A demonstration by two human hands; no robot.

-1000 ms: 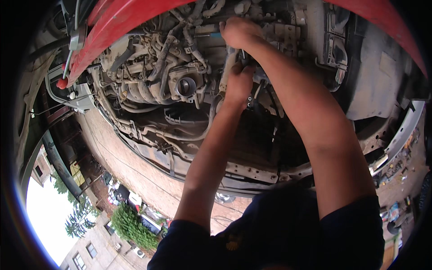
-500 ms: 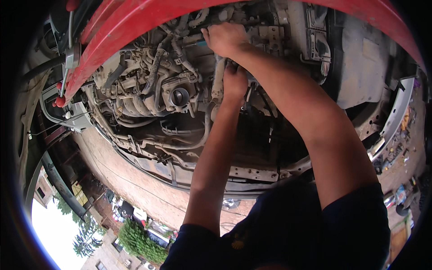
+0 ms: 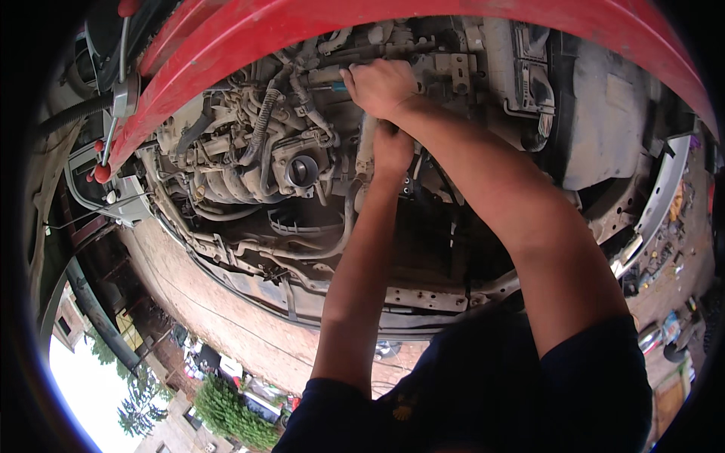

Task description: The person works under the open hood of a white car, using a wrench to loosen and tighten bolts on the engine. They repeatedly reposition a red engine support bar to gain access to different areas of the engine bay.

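Observation:
My right hand (image 3: 381,89) is closed in a fist over the engine bay, knuckles up; whatever sits inside it is hidden. Close to its thumb side shows a short teal piece (image 3: 338,87), and I cannot tell whether the hand holds it. Just below, my left hand (image 3: 393,151) has its fingers curled in beside a dusty upright pipe (image 3: 366,147), partly covered by the right wrist. What the left fingers grip cannot be made out. To the left lies the dusty engine, with a round throttle body (image 3: 302,171) and a ribbed hose (image 3: 260,124).
A red curved beam (image 3: 317,38) spans the far side above the engine bay. At left stands a metal clamp with red-knobbed handles (image 3: 103,172). A black box (image 3: 532,75) with wiring sits at the right. The front crossmember (image 3: 423,296) runs below my forearms.
The view has tilted a little, so the red beam and engine sit slightly lower. Both hands stay at the same spot in the engine bay, fingers still closed.

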